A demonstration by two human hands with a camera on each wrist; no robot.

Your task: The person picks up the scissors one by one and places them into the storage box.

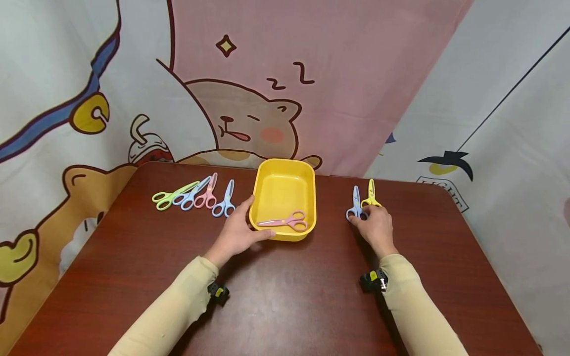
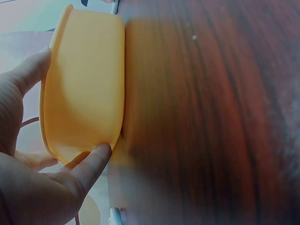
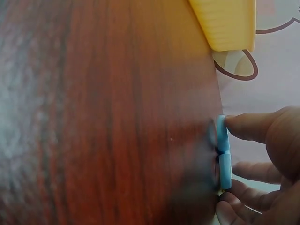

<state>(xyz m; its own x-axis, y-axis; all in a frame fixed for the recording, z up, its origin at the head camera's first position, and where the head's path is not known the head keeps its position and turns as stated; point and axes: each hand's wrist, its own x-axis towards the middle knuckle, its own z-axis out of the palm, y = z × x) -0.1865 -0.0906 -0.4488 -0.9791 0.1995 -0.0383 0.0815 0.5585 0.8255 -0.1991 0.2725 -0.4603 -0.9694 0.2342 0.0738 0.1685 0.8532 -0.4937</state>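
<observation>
A yellow tray [image 1: 285, 190] stands mid-table with pink scissors [image 1: 285, 221] lying in it. My left hand [image 1: 255, 220] grips the tray's near left corner, thumb along the front wall and fingers on the left side; the left wrist view shows the hand [image 2: 70, 105] clasping the tray [image 2: 89, 84]. To the right, blue scissors [image 1: 355, 202] and yellow scissors [image 1: 370, 194] lie side by side. My right hand [image 1: 361, 217] is at their handles. In the right wrist view its fingers [image 3: 243, 126] pinch the handle of the blue scissors [image 3: 221, 154], which lie flat on the table.
Left of the tray lies a row of green [image 1: 171, 196], light blue [image 1: 192, 194], pink [image 1: 208, 193] and blue [image 1: 224, 200] scissors. The brown table [image 1: 289, 296] ends at a cartoon cloth backdrop [image 1: 249, 89] behind and to both sides.
</observation>
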